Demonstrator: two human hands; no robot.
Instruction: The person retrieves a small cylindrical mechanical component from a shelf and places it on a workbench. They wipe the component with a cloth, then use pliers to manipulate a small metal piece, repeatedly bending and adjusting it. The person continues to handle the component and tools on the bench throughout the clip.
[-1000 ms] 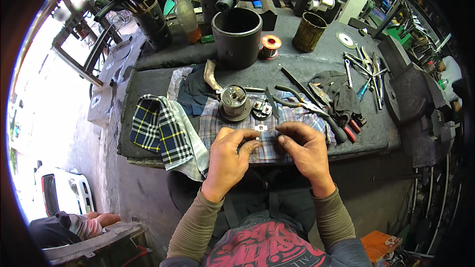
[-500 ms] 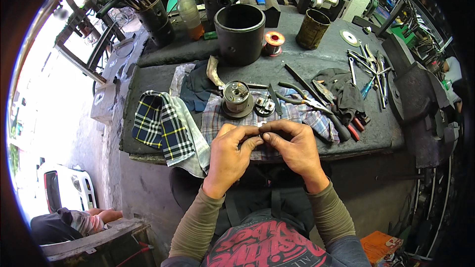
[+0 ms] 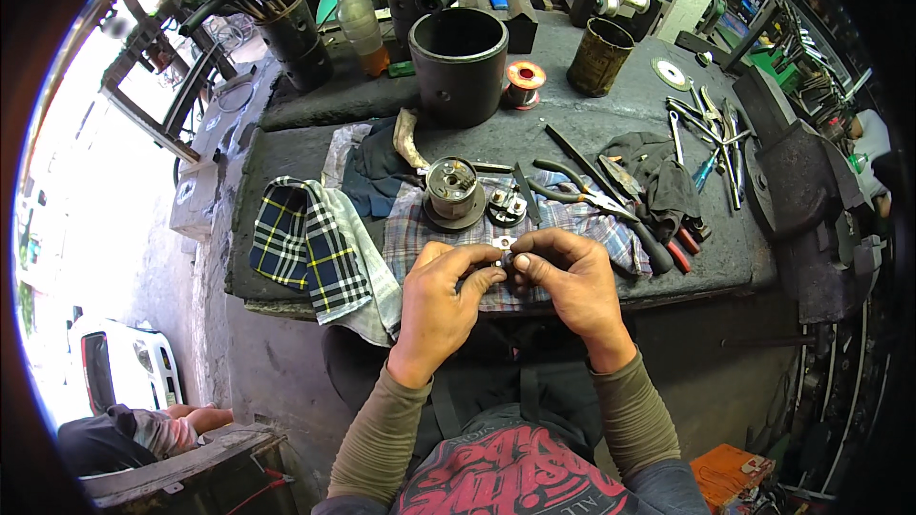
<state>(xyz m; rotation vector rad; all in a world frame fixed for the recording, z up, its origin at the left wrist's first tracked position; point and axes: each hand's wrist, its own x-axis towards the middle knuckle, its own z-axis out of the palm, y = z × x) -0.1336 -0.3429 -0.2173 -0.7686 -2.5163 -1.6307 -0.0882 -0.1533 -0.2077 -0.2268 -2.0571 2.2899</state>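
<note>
Just ahead of both hands (image 3: 510, 281) pinching a small metal part (image 3: 503, 246): round motor piece (image 3: 453, 193), pliers (image 3: 577, 193).

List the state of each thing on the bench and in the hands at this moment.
Left hand: pinching a small metal part with the right hand.
Right hand: fingertips on the same part.
Round motor piece: upright on the plaid cloth.
Black cylinder: upright, open top.
Bottle: upright, capped.
Rusty can: upright.
Pliers: lying flat, jaws shut.
Wire spool: on the bench.
</note>
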